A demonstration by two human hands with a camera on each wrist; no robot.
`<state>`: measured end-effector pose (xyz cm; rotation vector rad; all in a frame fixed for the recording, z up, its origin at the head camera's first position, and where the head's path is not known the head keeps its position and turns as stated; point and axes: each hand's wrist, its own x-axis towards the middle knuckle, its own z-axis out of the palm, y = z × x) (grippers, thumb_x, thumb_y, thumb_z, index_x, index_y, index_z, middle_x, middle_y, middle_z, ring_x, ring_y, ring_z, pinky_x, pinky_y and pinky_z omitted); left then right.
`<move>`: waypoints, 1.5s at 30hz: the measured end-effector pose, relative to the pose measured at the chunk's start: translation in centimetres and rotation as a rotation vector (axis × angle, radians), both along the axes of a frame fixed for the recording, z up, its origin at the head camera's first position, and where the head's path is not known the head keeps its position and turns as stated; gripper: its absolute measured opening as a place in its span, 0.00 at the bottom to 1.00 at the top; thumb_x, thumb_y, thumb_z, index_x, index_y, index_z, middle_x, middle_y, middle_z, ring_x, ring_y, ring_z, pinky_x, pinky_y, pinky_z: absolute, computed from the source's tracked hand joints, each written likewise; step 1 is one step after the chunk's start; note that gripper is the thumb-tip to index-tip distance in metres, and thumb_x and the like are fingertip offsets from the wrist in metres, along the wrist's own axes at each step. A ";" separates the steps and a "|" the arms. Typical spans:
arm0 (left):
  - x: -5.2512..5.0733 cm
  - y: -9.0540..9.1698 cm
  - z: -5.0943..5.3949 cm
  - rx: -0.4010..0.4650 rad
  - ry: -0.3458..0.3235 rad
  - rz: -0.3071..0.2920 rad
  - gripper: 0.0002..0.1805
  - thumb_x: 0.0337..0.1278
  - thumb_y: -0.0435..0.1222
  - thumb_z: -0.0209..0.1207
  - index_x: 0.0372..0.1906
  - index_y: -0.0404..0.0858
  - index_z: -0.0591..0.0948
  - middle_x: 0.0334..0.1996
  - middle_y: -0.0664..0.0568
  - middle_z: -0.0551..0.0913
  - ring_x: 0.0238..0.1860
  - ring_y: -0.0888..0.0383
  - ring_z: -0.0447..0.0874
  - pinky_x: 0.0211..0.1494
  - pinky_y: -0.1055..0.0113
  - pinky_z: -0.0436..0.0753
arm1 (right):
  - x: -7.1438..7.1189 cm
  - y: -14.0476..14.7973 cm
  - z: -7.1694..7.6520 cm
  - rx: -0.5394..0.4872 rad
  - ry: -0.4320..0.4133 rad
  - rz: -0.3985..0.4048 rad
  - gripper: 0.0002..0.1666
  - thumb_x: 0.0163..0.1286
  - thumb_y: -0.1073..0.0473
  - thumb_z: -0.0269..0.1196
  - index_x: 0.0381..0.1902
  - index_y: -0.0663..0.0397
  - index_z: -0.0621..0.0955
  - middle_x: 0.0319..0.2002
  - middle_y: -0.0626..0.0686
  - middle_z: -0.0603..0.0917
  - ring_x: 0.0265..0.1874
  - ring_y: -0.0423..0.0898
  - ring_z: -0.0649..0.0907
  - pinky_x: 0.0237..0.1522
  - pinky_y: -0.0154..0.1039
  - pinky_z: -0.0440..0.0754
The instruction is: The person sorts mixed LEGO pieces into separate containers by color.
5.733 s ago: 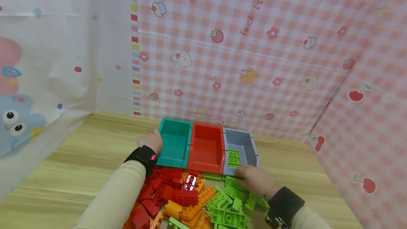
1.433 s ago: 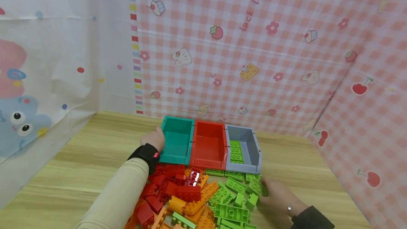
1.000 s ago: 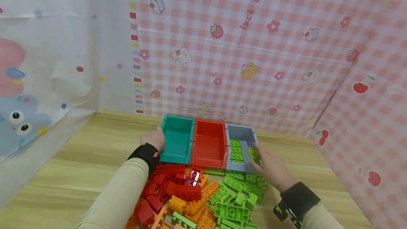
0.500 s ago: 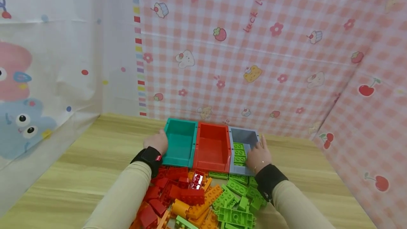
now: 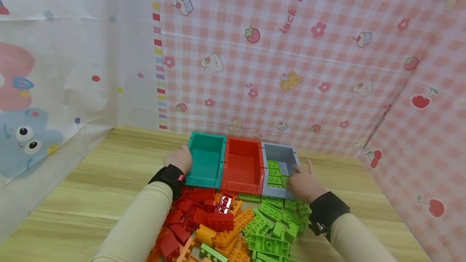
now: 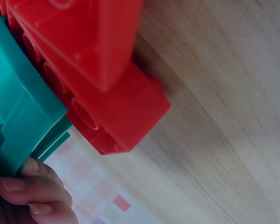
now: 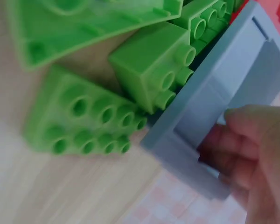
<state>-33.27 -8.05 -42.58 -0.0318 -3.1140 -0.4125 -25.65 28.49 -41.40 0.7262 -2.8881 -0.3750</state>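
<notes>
We note the left hand gripping the teal bin wall, the right hand part-curled at the grey bin, grasp unclear, green studded bricks inside just left of it, presumably light, stiff, best side-pinched.

Green bricks, teal bin smooth plastic; tabletop wood-grained.

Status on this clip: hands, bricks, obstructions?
Left hand gripping teal bin by its edge. Right hand reaching into gray bin, beside green bricks, grip unclear. Loose bricks piled in front; nothing seen blocking right hand.
</notes>
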 end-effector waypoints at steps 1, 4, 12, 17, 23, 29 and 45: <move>0.1 0.0 0.1 0.001 -0.004 0.001 0.19 0.69 0.31 0.38 0.59 0.25 0.63 0.37 0.31 0.81 0.35 0.40 0.82 0.36 0.48 0.77 | 0.2 0.2 0.0 -0.066 0.001 0.017 0.09 0.62 0.63 0.62 0.23 0.47 0.82 0.25 0.47 0.81 0.53 0.59 0.75 0.58 0.71 0.46; 0.3 0.0 0.2 -0.003 -0.008 0.002 0.19 0.69 0.31 0.38 0.60 0.25 0.62 0.38 0.31 0.81 0.35 0.39 0.81 0.36 0.48 0.77 | 1.1 0.9 -0.1 -0.258 0.012 0.058 0.05 0.63 0.64 0.61 0.28 0.50 0.82 0.29 0.46 0.80 0.45 0.53 0.78 0.57 0.66 0.57; 0.5 0.1 0.3 0.012 -0.005 0.006 0.17 0.69 0.31 0.38 0.56 0.25 0.64 0.37 0.31 0.81 0.35 0.39 0.81 0.34 0.49 0.76 | 5.0 1.8 -1.0 -0.422 -0.097 0.043 0.07 0.61 0.63 0.64 0.37 0.51 0.78 0.35 0.43 0.77 0.34 0.41 0.79 0.34 0.38 0.78; -0.1 0.1 0.1 0.001 0.001 0.007 0.18 0.69 0.31 0.38 0.59 0.25 0.63 0.36 0.32 0.81 0.34 0.40 0.81 0.33 0.49 0.77 | 7.3 2.8 -2.2 -0.453 -0.220 0.026 0.08 0.60 0.62 0.65 0.36 0.48 0.77 0.38 0.44 0.77 0.38 0.44 0.79 0.38 0.41 0.78; 0.3 0.0 0.7 -0.005 0.017 0.006 0.18 0.70 0.31 0.37 0.58 0.25 0.64 0.36 0.32 0.82 0.34 0.40 0.82 0.34 0.49 0.77 | 8.4 3.5 -3.2 -0.499 -0.316 0.066 0.07 0.58 0.57 0.66 0.33 0.45 0.78 0.34 0.38 0.76 0.33 0.36 0.77 0.36 0.38 0.77; 0.9 0.2 1.0 -0.004 0.021 -0.002 0.18 0.70 0.31 0.38 0.57 0.25 0.64 0.36 0.32 0.82 0.34 0.39 0.81 0.36 0.49 0.77 | 8.7 3.8 -3.2 -0.548 -0.391 0.019 0.04 0.61 0.55 0.63 0.34 0.43 0.78 0.33 0.36 0.76 0.33 0.34 0.76 0.35 0.37 0.77; -0.2 0.1 -0.4 -0.006 0.052 0.010 0.16 0.68 0.31 0.40 0.56 0.27 0.65 0.33 0.33 0.82 0.32 0.40 0.82 0.33 0.49 0.77 | 4.0 2.5 3.5 -0.697 -0.067 -0.102 0.03 0.63 0.63 0.62 0.34 0.53 0.78 0.36 0.50 0.78 0.39 0.49 0.79 0.38 0.48 0.76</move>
